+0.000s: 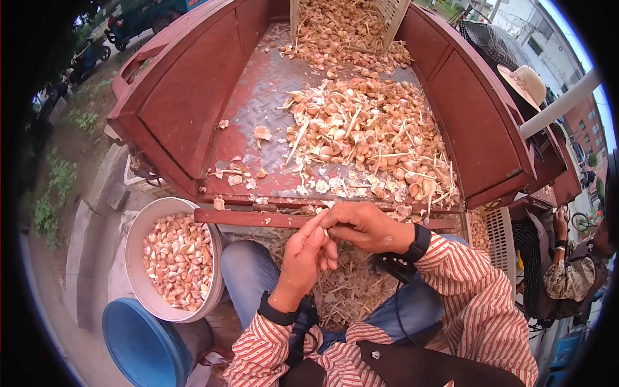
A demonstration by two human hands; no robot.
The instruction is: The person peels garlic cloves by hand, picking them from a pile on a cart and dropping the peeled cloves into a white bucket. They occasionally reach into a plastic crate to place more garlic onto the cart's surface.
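Observation:
My left hand point(304, 250) and my right hand point(365, 227) meet above my lap, just in front of the red cart's edge. Their fingers are closed and pressed together at the tips around a small pale piece of garlic, mostly hidden by the fingers. Beyond them, a heap of garlic point(367, 132) with dry stalks and loose skins lies on the metal cart bed point(255, 119). To the left of my hands stands a white bucket point(134, 258) holding many separated garlic cloves point(178, 258).
A blue bucket point(138, 342) stands below the white one. Peelings point(348, 290) litter the ground between my knees. More garlic point(342, 29) lies by a crate point(391, 19) at the cart's far end. Another crate point(500, 238) and a person's arm point(561, 235) are at right.

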